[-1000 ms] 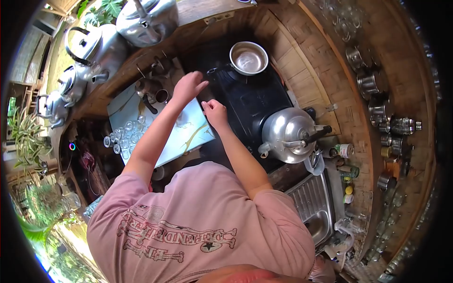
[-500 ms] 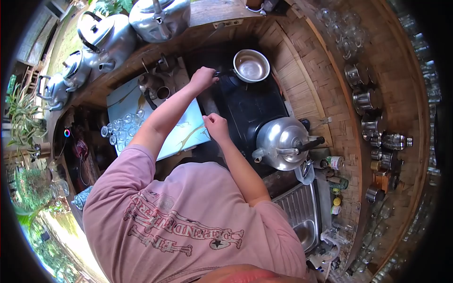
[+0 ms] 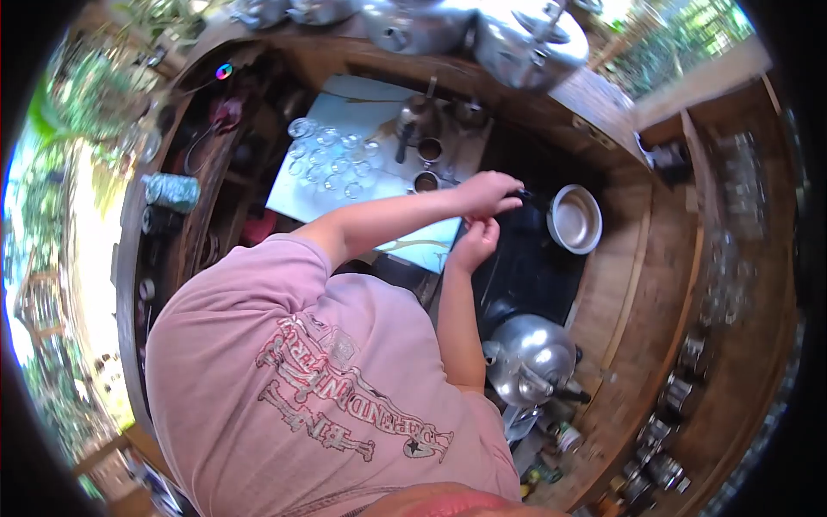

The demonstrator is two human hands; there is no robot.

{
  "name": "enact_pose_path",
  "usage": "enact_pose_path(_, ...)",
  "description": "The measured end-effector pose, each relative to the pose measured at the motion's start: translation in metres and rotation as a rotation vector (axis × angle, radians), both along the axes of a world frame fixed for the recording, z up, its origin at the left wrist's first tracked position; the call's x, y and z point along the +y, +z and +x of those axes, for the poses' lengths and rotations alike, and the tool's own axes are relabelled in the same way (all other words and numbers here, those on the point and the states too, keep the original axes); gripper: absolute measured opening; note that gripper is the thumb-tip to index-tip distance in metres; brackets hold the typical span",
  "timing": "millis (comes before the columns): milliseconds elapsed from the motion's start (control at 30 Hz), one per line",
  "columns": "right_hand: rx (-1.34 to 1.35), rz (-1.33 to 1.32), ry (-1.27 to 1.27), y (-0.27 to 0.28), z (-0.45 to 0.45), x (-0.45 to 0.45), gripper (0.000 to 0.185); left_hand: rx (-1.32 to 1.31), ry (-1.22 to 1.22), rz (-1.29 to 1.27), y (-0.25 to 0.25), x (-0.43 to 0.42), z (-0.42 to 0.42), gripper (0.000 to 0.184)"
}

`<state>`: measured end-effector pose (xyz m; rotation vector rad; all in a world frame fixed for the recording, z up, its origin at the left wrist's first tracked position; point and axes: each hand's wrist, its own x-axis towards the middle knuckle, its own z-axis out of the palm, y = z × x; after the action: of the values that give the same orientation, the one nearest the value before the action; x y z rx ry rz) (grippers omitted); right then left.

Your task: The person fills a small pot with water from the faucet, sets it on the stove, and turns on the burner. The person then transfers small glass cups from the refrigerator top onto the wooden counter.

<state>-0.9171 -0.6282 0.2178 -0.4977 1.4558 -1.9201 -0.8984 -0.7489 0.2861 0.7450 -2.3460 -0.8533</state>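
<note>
My left hand [image 3: 491, 193] is closed round the end of the black handle of a metal saucepan [image 3: 575, 220], which rests on the black stove [image 3: 534, 280]. Just below it, my right hand [image 3: 474, 245] is held in a loose fist near the left wrist; whatever may be inside its fingers is hidden. To the left, a marbled light-blue board [image 3: 323, 202] carries several small clear glasses [image 3: 332, 160] and a metal pot with a dark handle [image 3: 418, 116]. Two small dark-filled cups, one [image 3: 428, 150] above the other [image 3: 425, 181], stand near my left forearm.
A large metal kettle [image 3: 531, 358] sits at the stove's near end. More big kettles [image 3: 530, 43] line the ledge at the top. Shelves with glasses and metal cups [image 3: 679, 395] run along the right wall, and bottles [image 3: 564, 437] stand below the kettle.
My left hand was open, then reached the saucepan's handle and closed on it. My right hand keeps its fist. The whole view has turned, shifting the stove and board within it.
</note>
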Motion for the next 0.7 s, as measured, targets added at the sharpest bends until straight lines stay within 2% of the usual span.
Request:
enact_pose_path(67, 0.134, 0.026, -0.032, 0.020, 0.012, 0.001, 0.021, 0.121, 0.055, 0.171, 0.013, 0.018, 0.031, 0.036)
enact_pose_path(133, 0.000, -0.113, 0.002, 0.038, 0.019, 0.000, 0.024, 0.204, 0.038, 0.168, 0.021, 0.038, 0.062, 0.030)
enact_pose_path(200, -0.080, -0.182, 0.096, 0.022, 0.016, -0.007, 0.028, 0.264, 0.072, 0.182, 0.013, 0.060, 0.087, 0.036)
enact_pose_path(300, -0.070, -0.099, 0.254, 0.048, 0.035, -0.010, 0.029, 0.347, 0.189, 0.229, 0.018, 0.065, 0.121, 0.035)
enact_pose_path(367, -0.092, -0.086, 0.356, 0.057, 0.041, -0.005, 0.029, 0.317, 0.224, 0.141, 0.015, 0.059, 0.142, 0.033)
enact_pose_path(433, -0.248, -0.193, 0.499, 0.054, 0.045, -0.002, 0.029, 0.297, 0.228, 0.057, 0.026, 0.063, 0.163, 0.025)
enact_pose_path(467, -0.187, -0.132, 0.476, 0.053, 0.049, 0.000, 0.026, 0.270, 0.206, 0.063, 0.027, 0.069, 0.174, 0.027)
enact_pose_path(600, 0.115, -0.126, 0.672, 0.039, 0.054, 0.014, 0.021, 0.332, 0.163, 0.068, 0.019, 0.105, 0.215, 0.030)
enact_pose_path(700, 0.206, -0.039, 0.765, 0.050, 0.078, 0.042, 0.022, 0.289, 0.261, 0.126, 0.005, 0.145, 0.261, 0.026)
